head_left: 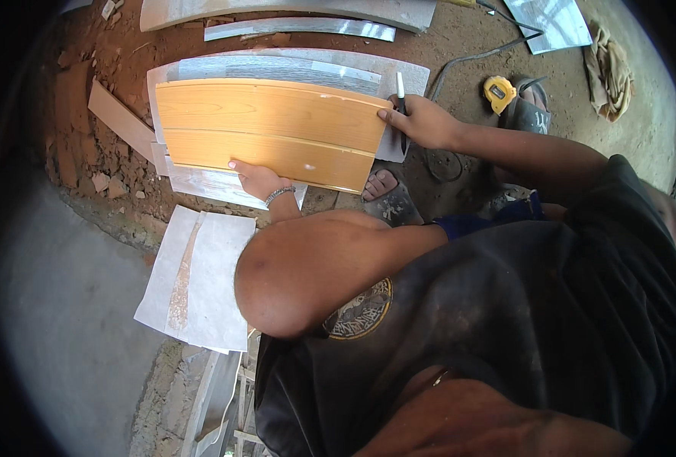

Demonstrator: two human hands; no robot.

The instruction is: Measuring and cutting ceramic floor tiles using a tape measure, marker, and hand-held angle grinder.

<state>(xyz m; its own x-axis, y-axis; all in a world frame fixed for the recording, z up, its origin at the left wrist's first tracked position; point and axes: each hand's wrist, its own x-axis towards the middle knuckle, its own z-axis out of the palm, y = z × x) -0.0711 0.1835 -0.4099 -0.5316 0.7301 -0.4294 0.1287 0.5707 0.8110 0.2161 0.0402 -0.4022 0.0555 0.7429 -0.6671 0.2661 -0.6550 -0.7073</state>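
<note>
Below you is rough brown dirt ground (124,46), with a smooth grey concrete floor (71,266) on your left side. In front of you is a long yellow wood-look panel (269,126) with a bowed top edge and thin lines across it. It covers much of a light grey flat board (413,76); you can't tell here if the two touch. Two pale grey thin sheets (220,282) lie near your left elbow. A shiny silver sheet (551,24) is far off on the right, with a crumpled tan cloth (611,72) just beside it. A dark sandal (532,119) with a foot in it is well to the right of the panel.

Your left hand (256,181) is closed on the panel's near edge, thumb on top, and its fingers are hidden. Your right hand (420,122) pinches the panel's right end. A yellow tape measure (499,94) sits just beside the sandal. A thin black pen with a white end (400,85) pokes up from your right hand.
</note>
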